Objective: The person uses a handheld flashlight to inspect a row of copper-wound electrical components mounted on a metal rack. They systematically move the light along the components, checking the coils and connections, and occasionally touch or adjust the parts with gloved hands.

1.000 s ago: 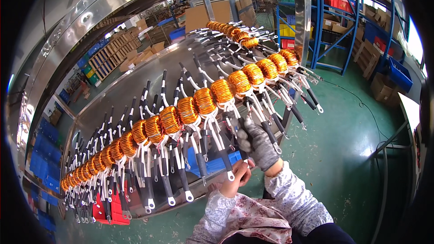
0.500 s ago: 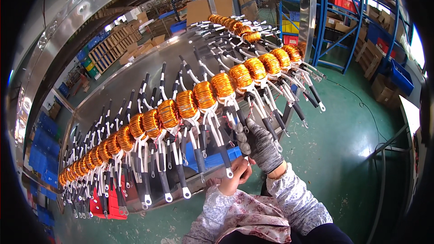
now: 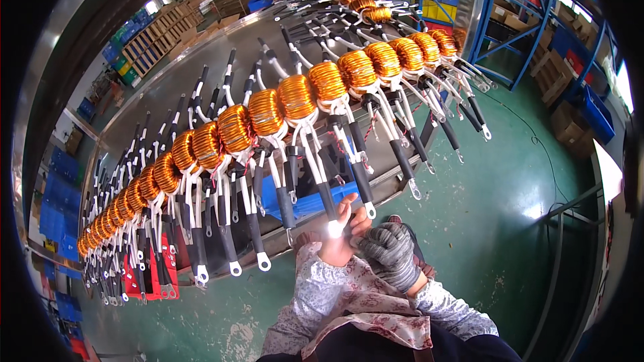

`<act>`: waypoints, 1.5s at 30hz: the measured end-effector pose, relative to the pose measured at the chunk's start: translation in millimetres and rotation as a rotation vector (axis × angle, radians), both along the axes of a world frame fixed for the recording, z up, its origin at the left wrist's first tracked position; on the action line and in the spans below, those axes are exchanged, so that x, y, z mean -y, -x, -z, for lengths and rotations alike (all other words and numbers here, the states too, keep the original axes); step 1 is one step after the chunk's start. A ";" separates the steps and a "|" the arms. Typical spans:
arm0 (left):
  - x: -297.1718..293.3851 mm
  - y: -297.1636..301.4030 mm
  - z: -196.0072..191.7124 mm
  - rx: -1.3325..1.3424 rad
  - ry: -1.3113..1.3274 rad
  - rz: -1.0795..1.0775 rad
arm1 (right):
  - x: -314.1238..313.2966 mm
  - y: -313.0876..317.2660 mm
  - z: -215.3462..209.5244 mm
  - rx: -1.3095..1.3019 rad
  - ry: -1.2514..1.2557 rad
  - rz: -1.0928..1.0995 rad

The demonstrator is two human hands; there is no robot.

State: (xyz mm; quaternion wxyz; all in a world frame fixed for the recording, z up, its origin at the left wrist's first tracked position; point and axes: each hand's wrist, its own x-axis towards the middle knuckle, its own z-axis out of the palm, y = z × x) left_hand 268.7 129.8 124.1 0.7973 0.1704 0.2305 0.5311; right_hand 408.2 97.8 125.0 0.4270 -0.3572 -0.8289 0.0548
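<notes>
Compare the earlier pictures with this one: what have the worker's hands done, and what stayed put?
The gloved right hand dropped from the leads to meet the bare left hand, which now pinches a lead's ring terminal. The row of copper coils stayed put.

The ring terminal at the end of the black-sleeved lead (image 3: pixel 327 202) was lost in a white glare at the bare left hand (image 3: pixel 339 238), so its shape could not be told. The grey-gloved right hand (image 3: pixel 389 255) pressed against the left, hiding that hand's palm. Toward the far left, the orange wound toroid coils (image 3: pixel 100 224) shrank and blurred together, too small to count. The blue bin (image 3: pixel 302 201) sat mostly hidden behind hanging leads.
</notes>
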 end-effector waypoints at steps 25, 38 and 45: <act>-1.9 -8.5 -10.5 -0.206 -0.276 0.099 | -12.7 4.0 -102.6 -1.186 1.175 -0.507; -23.3 2.0 20.0 -0.311 -0.323 0.179 | -46.9 21.5 -83.7 -1.429 1.310 -0.491; -26.3 -4.0 31.1 -0.397 -0.196 0.115 | -48.2 34.1 -84.3 -1.407 1.276 -0.253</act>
